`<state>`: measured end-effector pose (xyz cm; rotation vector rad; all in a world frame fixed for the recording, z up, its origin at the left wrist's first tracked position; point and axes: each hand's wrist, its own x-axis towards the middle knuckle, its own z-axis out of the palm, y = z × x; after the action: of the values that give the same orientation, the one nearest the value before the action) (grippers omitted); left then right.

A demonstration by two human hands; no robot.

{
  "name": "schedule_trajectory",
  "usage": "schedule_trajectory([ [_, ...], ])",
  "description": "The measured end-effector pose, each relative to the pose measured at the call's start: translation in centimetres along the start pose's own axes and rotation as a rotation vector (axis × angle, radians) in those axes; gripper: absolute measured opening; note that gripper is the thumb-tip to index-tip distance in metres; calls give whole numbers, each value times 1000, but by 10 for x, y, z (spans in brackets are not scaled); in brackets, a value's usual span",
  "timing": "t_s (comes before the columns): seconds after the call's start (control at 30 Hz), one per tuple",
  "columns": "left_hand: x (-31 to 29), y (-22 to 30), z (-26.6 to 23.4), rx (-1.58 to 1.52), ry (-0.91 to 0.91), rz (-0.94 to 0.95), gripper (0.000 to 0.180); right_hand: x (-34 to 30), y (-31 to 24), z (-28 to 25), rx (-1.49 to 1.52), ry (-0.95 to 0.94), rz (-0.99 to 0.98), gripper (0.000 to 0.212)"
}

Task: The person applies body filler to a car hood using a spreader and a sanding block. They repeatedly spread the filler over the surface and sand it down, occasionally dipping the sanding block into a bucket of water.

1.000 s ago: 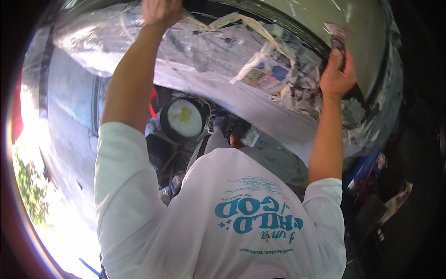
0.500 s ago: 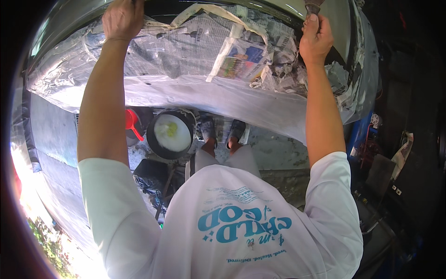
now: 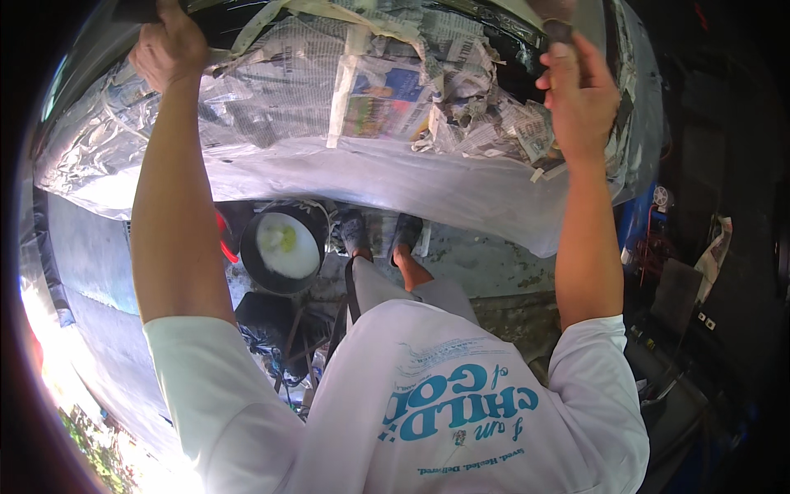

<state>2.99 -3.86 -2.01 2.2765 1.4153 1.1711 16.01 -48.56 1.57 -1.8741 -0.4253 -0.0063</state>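
Observation:
Up at the top left edge, my left hand (image 3: 170,51) is closed on a dark flat piece (image 3: 136,10), whose far part is cut off by the picture's edge. My right hand (image 3: 583,103), at the upper right, pinches the dark end of what looks like a putty knife (image 3: 558,31). Its blade is blurred and runs out of the top. Both hands are over a curved, glossy car body panel (image 3: 510,41). Below the bare strip, newspaper (image 3: 288,90) held with masking tape (image 3: 340,107) covers the panel. Clear plastic sheeting (image 3: 395,173) hangs under it.
By my feet stands a black basin (image 3: 255,267) of foamy water with a yellowish lump in it. A red-handled thing (image 3: 226,239) is partly hidden behind my left forearm. A black plastic bag (image 3: 267,317) lies nearer me. Blue equipment (image 3: 638,235) stands at the right.
My left hand has moved left, and more of its dark piece shows. The right hand is a little lower and farther right with the putty knife. The view has shifted slightly.

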Motion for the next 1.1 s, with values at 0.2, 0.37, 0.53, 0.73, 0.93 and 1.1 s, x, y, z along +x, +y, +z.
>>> schedule_trajectory([
  [0.2, 2, -1, -1, 14, -29, -9, 102, 19, 23, -4, -470, -15, -265, 35],
  [0.37, 3, -5, 3, 30, 8, -8, 103, 32, 34, -9, -505, -81, -383, 34],
  [0.53, 5, -7, 1, 27, -26, -23, 101, 38, 43, -9, -571, -88, -578, 31],
  [0.73, -1, 0, -5, -55, 1, -15, 102, 44, 45, -3, -615, -101, -646, 29],
  [0.93, 0, 5, -8, -40, -28, -122, 97, 72, 3, 59, -592, -263, -842, 26],
  [1.1, 1, 4, 2, -70, -62, -37, 94, 38, 6, 7, -540, -108, -533, 28],
])
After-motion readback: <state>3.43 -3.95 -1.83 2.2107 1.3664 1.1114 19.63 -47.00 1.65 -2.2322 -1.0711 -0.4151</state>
